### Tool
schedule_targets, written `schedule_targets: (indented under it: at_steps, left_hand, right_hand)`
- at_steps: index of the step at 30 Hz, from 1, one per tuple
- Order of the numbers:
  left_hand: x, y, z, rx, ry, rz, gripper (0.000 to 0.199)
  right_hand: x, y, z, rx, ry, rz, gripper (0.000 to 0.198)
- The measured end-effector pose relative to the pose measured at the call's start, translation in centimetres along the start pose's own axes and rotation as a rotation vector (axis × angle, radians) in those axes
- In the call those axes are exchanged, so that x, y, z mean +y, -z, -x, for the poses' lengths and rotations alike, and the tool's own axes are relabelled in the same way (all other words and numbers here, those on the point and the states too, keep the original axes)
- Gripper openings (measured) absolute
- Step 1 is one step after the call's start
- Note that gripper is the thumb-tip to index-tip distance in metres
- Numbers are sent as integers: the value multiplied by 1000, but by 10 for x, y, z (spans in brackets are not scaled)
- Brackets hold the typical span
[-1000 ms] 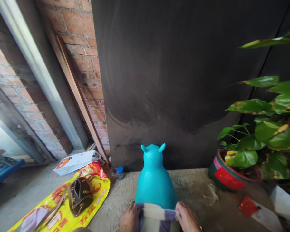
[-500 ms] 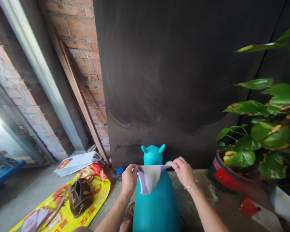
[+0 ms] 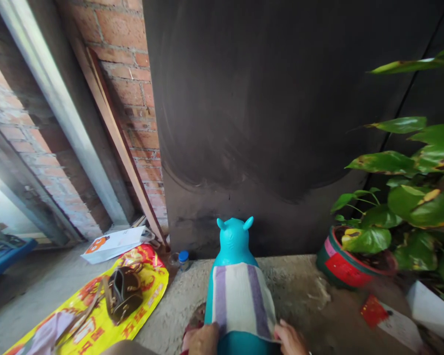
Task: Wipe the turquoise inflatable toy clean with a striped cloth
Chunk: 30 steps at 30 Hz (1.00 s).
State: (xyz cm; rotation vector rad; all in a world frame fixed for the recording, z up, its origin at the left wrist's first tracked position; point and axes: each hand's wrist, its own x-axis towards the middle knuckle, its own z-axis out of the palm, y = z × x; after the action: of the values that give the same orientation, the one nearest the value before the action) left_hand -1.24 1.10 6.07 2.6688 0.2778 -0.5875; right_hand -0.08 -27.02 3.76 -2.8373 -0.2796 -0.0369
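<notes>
A teal inflatable animal toy [image 3: 234, 244] with two small ears stands in front of me, facing away. Draped flat across its back is a white towel [image 3: 239, 296] with purple stripes. At the towel's near left corner, my left hand [image 3: 204, 339] is closed on the edge, its fingertips partly hidden. My right hand [image 3: 290, 338] pinches the near right corner between thumb and finger. Both hands are low, at the bottom of the view, on either side of the toy.
A yellow plastic sheet [image 3: 148, 301] with a brown handbag [image 3: 124, 295] lies at left, near a white paper bag [image 3: 114, 245] and a blue-lidded jar [image 3: 184, 259]. A potted plant [image 3: 340, 266] stands at right. A dark panel [image 3: 259, 123] rises behind the toy.
Both hands have come down and toward me. The towel, held stretched and hanging behind the toy's head before, now lies spread over its back.
</notes>
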Motion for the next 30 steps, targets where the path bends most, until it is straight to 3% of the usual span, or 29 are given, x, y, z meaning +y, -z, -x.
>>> schedule_targets:
  at_steps: [3,6,11,16,21,24,30]
  left_hand:
    - [-6,1,-4,12,-4,-38,40]
    - [-2,13,-7,113,-42,-11,40]
    - [15,21,-17,206,-75,65,46]
    - [18,4,-41,241,-97,95,58]
    - [19,-23,-69,235,-201,77,79]
    - [26,-32,-84,166,-141,76,88]
    - [34,-28,-104,192,-102,71,84]
  right_hand:
    - [5,-4,-16,-8,-11,-23,34]
    - [1,-3,-47,41,-6,-69,30]
    - [-21,-14,-93,193,-90,-149,49]
    - [-41,-55,-103,241,-195,-197,69]
    - [-54,-103,-93,317,-185,-228,60]
    - [-59,-107,-105,240,-224,-186,62]
    - [-69,-74,-145,23,-225,-68,59]
